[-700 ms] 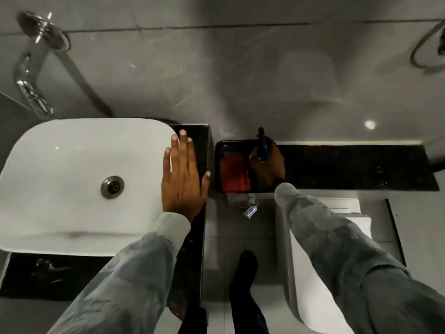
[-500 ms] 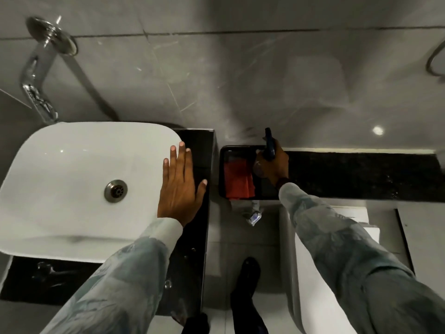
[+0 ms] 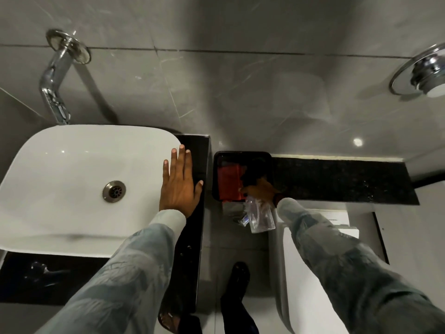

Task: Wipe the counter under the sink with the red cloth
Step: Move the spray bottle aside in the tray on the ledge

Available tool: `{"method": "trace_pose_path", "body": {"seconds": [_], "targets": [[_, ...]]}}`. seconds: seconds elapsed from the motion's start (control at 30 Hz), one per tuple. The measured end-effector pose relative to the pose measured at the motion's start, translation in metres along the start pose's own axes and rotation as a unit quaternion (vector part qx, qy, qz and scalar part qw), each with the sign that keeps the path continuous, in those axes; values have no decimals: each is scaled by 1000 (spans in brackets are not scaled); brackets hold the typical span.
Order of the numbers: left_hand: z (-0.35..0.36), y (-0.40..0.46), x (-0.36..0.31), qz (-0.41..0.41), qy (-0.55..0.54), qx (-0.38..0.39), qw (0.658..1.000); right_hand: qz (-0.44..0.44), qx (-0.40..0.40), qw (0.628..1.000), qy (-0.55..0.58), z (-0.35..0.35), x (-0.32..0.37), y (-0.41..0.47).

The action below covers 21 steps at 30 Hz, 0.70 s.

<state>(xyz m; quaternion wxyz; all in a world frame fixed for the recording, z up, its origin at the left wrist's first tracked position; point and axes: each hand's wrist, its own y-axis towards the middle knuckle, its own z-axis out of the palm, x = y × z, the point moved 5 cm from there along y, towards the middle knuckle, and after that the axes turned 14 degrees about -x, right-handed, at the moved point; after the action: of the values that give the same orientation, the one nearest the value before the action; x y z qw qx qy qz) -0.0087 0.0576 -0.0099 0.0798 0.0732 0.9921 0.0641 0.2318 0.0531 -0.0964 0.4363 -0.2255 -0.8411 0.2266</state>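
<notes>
The red cloth (image 3: 229,182) is lying flat and loosely folded in the left part of a black tray (image 3: 218,174), which is resting on the dark ledge (image 3: 337,179) just right of the sink bench (image 3: 192,227). The left hand (image 3: 179,186) is being pressed flat, fingers (image 3: 181,155) spread and grasping nothing, over the right rim of the white sink (image 3: 72,179). The right hand (image 3: 261,189) is being held at the tray's near edge, just beside the cloth; a clear bottle (image 3: 261,216) is hanging below it, blurred, and whether the fingers are clenched on it cannot be told. The cloth is being judged as light, soft and limp, likely to drape and bunch rather than hold shape, and not fragile. It is probably best pinched at its near edge or gathered at the middle into a wad for wiping.
</notes>
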Motion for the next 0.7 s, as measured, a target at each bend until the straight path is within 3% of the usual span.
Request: {"method": "trace_pose_path", "body": {"seconds": [0.33,0.7], "targets": [[3,1,0,2,10,-3,1000,-20,-41,989,-140,21,-6,-10],[4,-1,3,-2,6,-5,1000,33,-109,986,-119,15,-27,-12]]}}
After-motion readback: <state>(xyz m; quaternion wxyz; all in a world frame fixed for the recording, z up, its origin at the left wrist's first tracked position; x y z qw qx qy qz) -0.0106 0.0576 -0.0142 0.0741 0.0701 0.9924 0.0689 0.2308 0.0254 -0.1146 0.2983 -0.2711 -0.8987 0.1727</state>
